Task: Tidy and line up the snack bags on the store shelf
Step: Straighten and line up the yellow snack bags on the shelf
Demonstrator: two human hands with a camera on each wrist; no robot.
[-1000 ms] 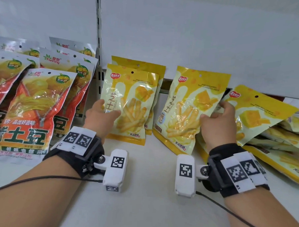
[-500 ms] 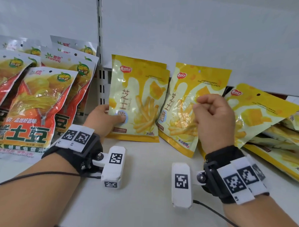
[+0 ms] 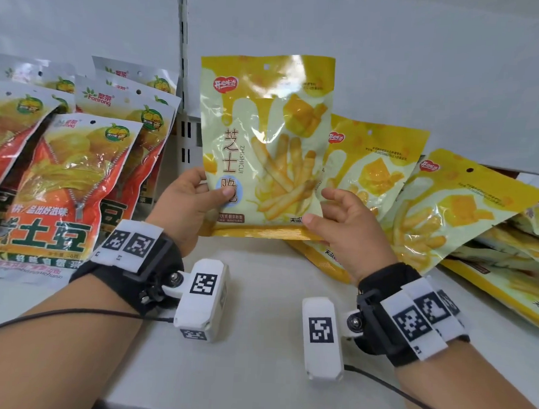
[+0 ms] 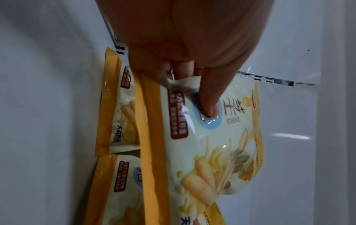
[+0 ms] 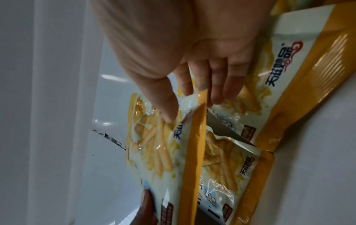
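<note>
A: Store shelf, midday restock: we hold one yellow snack bag (image 3: 264, 148) upright between us and the back wall, its long axis vertical, bottom seam level.

B: Our left hand (image 3: 189, 207) pinches its lower left corner, thumb on the front. Our right hand (image 3: 347, 226) has its thumb on the lower right corner and its fingers behind, loosely spread.

A: The leaning yellow bags (image 3: 441, 211) lie just right, so our right hand is nearer. The orange bags (image 3: 68, 177) stand left.

B: We judge the bag needs setting down square.
</note>
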